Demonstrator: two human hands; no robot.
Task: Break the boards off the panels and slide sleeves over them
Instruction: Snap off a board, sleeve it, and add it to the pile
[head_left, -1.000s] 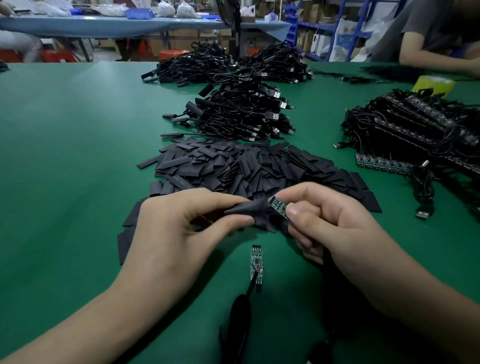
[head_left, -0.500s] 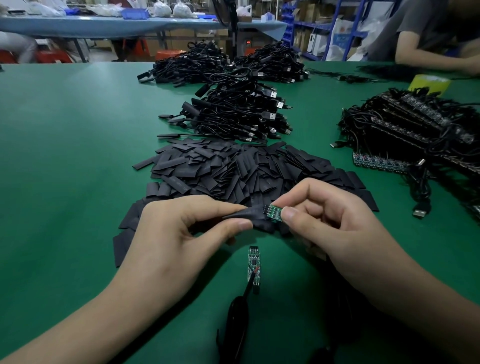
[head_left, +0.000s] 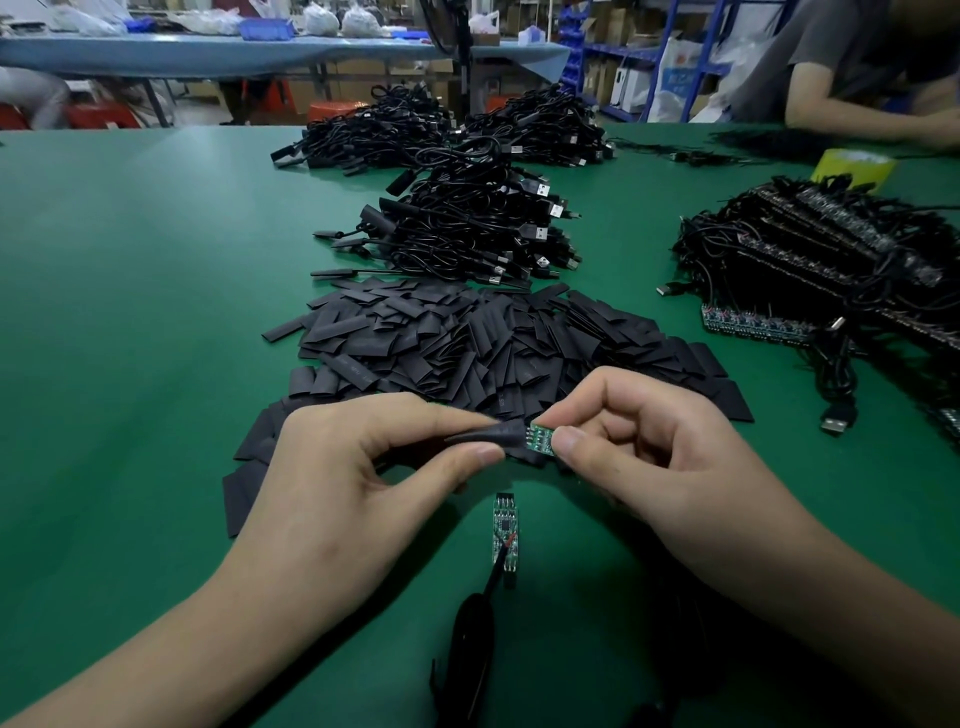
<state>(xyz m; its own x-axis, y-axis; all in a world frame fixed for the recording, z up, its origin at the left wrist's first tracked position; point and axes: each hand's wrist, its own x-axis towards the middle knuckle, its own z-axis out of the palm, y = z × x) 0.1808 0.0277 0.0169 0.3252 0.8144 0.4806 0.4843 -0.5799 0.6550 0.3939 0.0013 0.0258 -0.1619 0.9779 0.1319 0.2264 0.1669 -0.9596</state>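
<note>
Black sleeve (head_left: 498, 435) and green board (head_left: 540, 440) between the hands; green table (head_left: 130, 312); black sleeve pile (head_left: 467, 343) beyond them.

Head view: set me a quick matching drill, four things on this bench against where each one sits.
Things: 1 held sleeve; 2 part-sleeved board; 3 bare board with wire; 4 yellow roll.
Places: A far right of the table; B lying flat, nearer than both hands; C pinched by the left hand; D pinched by the right hand.
Pairs: 1-C, 2-D, 3-B, 4-A.
</note>
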